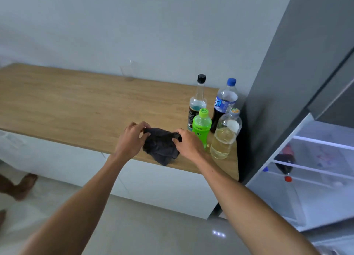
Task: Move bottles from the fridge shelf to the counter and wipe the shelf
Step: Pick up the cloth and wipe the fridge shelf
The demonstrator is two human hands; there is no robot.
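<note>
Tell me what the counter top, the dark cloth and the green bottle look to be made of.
Counter top: wood or wood-look laminate, matte, with light brown grain lines; which one cannot be told.
Dark cloth: soft woven or terry fabric, dull charcoal, crumpled and folding between the left hand and right hand.
Green bottle: plastic, probably, glossy bright green with a moulded cap.

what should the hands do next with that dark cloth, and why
Probably lift the dark cloth off the counter and carry it right toward the open fridge. Both the left hand and right hand already pinch its top corners, and four bottles stand on the counter beside it, so wiping looks next. One dark bottle still shows in the fridge.
</note>
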